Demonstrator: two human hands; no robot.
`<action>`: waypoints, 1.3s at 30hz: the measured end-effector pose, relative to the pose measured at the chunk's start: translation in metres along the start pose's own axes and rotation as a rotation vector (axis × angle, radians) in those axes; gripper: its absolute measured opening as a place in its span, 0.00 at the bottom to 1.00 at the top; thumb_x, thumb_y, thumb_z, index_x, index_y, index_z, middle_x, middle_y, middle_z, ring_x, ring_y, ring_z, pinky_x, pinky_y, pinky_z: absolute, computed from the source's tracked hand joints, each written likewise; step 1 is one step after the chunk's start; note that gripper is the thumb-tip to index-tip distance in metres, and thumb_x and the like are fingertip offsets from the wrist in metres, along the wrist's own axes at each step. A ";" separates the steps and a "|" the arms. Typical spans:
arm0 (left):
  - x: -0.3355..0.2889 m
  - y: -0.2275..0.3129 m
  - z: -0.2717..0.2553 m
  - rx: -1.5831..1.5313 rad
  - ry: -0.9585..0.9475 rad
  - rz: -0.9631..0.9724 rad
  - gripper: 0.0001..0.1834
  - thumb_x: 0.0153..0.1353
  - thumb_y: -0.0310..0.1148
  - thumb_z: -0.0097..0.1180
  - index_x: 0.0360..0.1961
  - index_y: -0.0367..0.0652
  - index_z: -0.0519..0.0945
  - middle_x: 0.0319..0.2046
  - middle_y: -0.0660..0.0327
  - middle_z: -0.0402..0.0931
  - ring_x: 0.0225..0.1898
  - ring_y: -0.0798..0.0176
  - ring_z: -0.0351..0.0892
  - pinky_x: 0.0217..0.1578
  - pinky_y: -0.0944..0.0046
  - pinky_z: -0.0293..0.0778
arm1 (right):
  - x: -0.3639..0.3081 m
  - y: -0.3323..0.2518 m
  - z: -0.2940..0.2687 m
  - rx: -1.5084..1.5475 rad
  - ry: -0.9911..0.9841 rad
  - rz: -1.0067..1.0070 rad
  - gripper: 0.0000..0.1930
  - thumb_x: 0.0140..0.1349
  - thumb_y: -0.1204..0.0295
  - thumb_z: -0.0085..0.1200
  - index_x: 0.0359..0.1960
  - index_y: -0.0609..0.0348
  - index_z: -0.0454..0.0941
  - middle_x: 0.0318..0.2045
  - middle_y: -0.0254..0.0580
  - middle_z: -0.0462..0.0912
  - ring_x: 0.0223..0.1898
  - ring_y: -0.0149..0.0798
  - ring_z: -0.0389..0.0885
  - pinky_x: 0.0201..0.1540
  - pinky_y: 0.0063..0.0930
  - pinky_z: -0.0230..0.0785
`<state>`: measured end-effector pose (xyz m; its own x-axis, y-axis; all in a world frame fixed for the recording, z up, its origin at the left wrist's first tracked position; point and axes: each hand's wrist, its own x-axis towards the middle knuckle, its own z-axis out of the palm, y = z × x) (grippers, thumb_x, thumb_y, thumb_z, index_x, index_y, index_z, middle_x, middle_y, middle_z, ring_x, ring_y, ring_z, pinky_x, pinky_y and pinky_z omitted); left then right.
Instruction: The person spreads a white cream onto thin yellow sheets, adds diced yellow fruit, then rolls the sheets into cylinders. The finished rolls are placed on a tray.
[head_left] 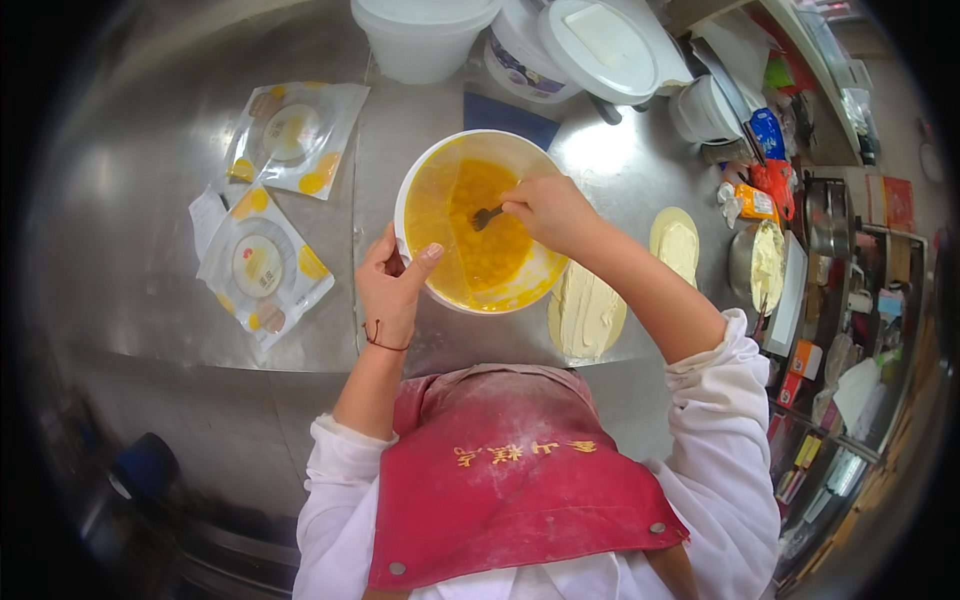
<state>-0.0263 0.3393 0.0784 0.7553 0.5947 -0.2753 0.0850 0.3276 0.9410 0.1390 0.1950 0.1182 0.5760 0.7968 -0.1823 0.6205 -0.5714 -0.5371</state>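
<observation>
A white plastic bucket (543, 157) stands tilted on the steel table, with chunky yellow-orange filling (480, 260) inside and smeared up its wall. My left hand (393, 283) grips the bucket's left side, thumb at the rim and fingers around the outside. In my closed right hand (550, 212), over the bucket, is a dark-ended utensil (484, 218) whose tip touches the filling; whether it is a fork or a spoon I cannot tell. Just right of the bucket, partly under my right forearm, lies a cream-spread oval piece (587, 312). Another cream-topped piece (675, 243) lies beyond the forearm.
Two printed plastic pouches (297, 138) (262, 265) lie left on the steel table (150, 220). White tubs (425, 35) and a lidded tub (600, 50) stand at the back. A metal bowl of cream (765, 268) sits at the right, near crowded shelves (850, 330).
</observation>
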 end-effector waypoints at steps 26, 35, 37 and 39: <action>-0.015 0.003 -0.001 0.025 -0.034 0.051 0.25 0.51 0.27 0.60 0.50 0.31 0.69 0.41 0.62 0.71 0.41 0.71 0.69 0.43 0.73 0.63 | 0.021 0.005 0.010 0.470 -0.456 0.369 0.10 0.53 0.77 0.44 0.35 0.68 0.76 0.24 0.43 0.79 0.23 0.33 0.79 0.30 0.25 0.70; 0.002 -0.008 -0.023 -0.003 -0.086 -0.016 0.22 0.53 0.27 0.56 0.50 0.32 0.70 0.42 0.62 0.73 0.41 0.71 0.69 0.45 0.72 0.63 | -0.009 0.006 -0.051 0.553 -0.254 0.462 0.10 0.55 0.78 0.45 0.37 0.67 0.76 0.25 0.40 0.78 0.24 0.32 0.78 0.30 0.22 0.71; 0.010 -0.008 -0.024 -0.032 -0.137 0.030 0.21 0.52 0.28 0.58 0.48 0.34 0.71 0.38 0.64 0.74 0.37 0.74 0.70 0.40 0.73 0.65 | -0.015 0.006 -0.052 0.605 -0.242 0.458 0.11 0.56 0.78 0.44 0.39 0.68 0.75 0.26 0.40 0.78 0.25 0.31 0.78 0.30 0.22 0.71; 0.019 -0.007 -0.024 0.006 -0.165 -0.015 0.21 0.53 0.28 0.58 0.48 0.34 0.72 0.37 0.65 0.74 0.37 0.74 0.70 0.40 0.74 0.64 | -0.022 0.007 -0.052 0.657 -0.217 0.451 0.11 0.57 0.77 0.44 0.40 0.69 0.74 0.27 0.40 0.77 0.26 0.31 0.77 0.31 0.22 0.71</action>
<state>-0.0283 0.3663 0.0619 0.8506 0.4607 -0.2533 0.1003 0.3309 0.9383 0.1587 0.1634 0.1614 0.5383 0.5770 -0.6142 -0.1218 -0.6679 -0.7342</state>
